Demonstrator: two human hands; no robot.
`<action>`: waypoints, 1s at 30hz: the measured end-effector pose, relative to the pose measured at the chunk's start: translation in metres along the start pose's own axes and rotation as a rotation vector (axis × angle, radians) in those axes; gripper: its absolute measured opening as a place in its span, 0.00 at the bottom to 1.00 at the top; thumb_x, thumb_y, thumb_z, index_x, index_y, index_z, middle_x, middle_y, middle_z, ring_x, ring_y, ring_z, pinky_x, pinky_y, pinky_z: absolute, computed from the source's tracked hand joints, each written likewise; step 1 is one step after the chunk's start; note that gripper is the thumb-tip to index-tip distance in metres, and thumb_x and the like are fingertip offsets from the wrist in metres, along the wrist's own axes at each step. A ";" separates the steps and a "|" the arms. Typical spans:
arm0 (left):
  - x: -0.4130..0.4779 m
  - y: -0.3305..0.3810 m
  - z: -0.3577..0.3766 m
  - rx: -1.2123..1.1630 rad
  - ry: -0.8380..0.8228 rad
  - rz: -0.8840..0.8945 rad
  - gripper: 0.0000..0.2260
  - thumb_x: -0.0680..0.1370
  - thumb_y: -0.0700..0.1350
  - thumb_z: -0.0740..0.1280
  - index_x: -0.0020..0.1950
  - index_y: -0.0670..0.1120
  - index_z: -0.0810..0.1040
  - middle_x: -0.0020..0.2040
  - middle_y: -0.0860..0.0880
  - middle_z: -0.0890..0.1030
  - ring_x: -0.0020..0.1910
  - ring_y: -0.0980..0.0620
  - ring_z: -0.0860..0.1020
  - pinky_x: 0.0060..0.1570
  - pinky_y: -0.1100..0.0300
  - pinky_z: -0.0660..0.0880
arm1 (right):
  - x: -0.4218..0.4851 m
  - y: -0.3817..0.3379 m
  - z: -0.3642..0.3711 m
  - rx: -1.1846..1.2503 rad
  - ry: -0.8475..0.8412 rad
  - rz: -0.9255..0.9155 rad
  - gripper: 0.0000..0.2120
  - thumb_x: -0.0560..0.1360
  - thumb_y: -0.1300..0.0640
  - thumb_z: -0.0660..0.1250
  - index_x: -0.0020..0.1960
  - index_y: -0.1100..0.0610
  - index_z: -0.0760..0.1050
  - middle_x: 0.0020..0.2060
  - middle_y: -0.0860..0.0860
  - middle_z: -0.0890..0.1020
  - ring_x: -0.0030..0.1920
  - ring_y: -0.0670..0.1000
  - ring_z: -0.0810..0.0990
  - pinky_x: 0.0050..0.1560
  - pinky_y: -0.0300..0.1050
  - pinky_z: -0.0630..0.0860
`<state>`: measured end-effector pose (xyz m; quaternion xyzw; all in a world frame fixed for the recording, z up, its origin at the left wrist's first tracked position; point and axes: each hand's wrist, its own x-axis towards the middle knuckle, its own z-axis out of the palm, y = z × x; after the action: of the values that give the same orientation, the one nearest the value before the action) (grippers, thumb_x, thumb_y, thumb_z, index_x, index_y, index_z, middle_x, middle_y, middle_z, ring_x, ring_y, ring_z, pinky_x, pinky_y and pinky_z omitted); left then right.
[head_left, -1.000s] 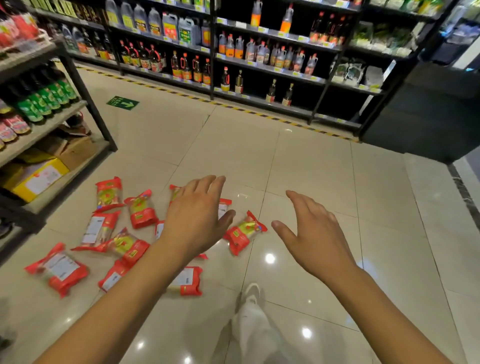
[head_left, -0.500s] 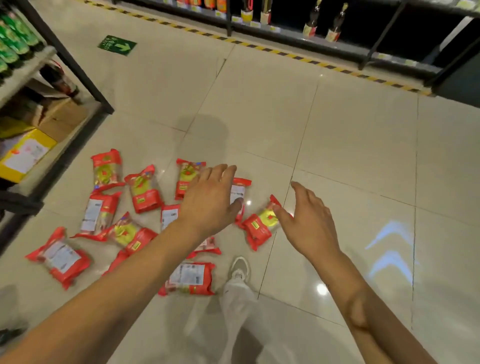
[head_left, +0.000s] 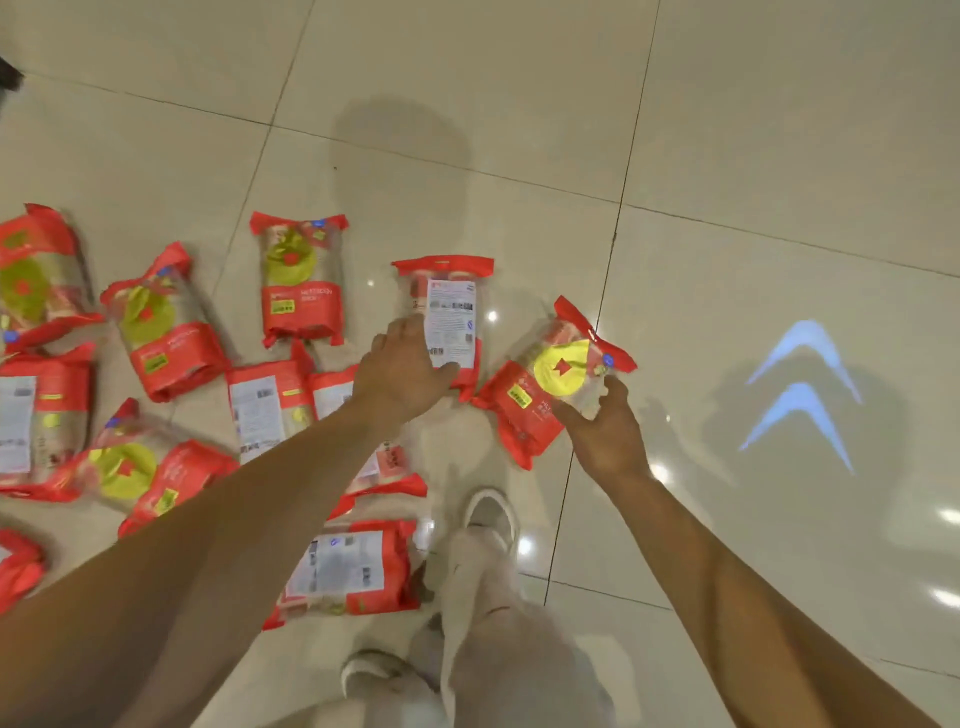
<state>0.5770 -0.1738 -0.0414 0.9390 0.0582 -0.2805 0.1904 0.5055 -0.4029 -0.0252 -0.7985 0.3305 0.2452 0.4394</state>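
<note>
Several red and clear food packets lie scattered on the tiled floor. My left hand reaches down onto a packet lying label side up; its fingers curl at the packet's left edge and the thumb lies across its lower end. My right hand grips the lower right edge of a packet with a yellow disc, which lies tilted just right of the first one. Both forearms stretch in from the bottom of the view.
More packets lie to the left and near my feet. My pale shoe and trouser leg stand below the hands. A blue double-arrow light mark shines on the tiles to the right.
The view has dropped closer to the floor; the shelves have left the frame. Both hands went down from above the packets and took hold of one each.
</note>
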 end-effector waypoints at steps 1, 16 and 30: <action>0.016 -0.011 0.020 -0.039 -0.015 -0.026 0.33 0.77 0.55 0.68 0.77 0.43 0.62 0.72 0.41 0.69 0.70 0.37 0.69 0.67 0.44 0.70 | 0.018 0.020 0.011 0.015 0.002 0.041 0.37 0.77 0.48 0.72 0.79 0.56 0.58 0.68 0.53 0.74 0.71 0.57 0.72 0.58 0.44 0.68; 0.216 -0.098 0.149 -0.483 0.039 -0.273 0.50 0.62 0.68 0.75 0.74 0.41 0.62 0.71 0.40 0.72 0.67 0.38 0.74 0.66 0.41 0.74 | 0.213 0.143 0.126 0.352 0.118 0.244 0.38 0.68 0.48 0.80 0.68 0.60 0.63 0.59 0.55 0.78 0.55 0.57 0.80 0.54 0.52 0.78; 0.164 -0.088 0.121 -0.900 0.061 -0.306 0.38 0.56 0.45 0.87 0.59 0.41 0.73 0.52 0.45 0.85 0.47 0.45 0.86 0.49 0.44 0.83 | 0.170 0.115 0.080 0.502 0.114 0.160 0.40 0.52 0.53 0.86 0.60 0.62 0.75 0.47 0.58 0.86 0.42 0.59 0.87 0.39 0.56 0.85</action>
<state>0.6343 -0.1401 -0.2535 0.7517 0.3169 -0.2247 0.5329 0.5246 -0.4319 -0.2425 -0.6483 0.4675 0.1440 0.5835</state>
